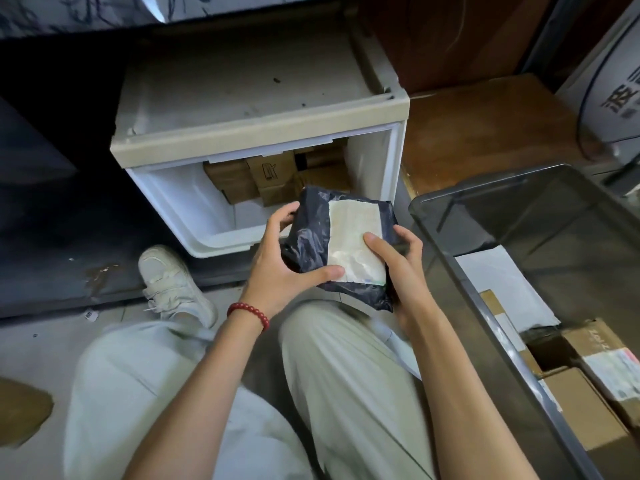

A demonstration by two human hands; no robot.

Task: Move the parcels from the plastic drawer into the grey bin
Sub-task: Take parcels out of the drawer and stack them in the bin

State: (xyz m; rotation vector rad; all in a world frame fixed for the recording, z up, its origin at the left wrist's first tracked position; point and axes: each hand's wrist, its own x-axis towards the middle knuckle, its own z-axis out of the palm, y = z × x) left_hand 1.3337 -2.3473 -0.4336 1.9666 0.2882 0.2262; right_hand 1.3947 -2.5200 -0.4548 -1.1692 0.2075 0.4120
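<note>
I hold a dark plastic parcel (311,237) with a pale label in both hands, in front of the open white plastic drawer (180,209). My left hand (280,261) grips its left and lower side, thumb across the bottom edge. My right hand (398,268) cups its right side, thumb on the label. Several brown cardboard parcels (263,178) lie at the back of the drawer. The grey bin (460,271) stands to the right, with a white mailer (502,285) and cardboard boxes (585,403) inside.
The drawer sits in a beige-topped cabinet (259,91) under a dark ledge. My knees in pale trousers (332,375) and a white shoe (173,282) are below the parcel. A brown wooden surface (485,133) lies right of the cabinet, behind the bin.
</note>
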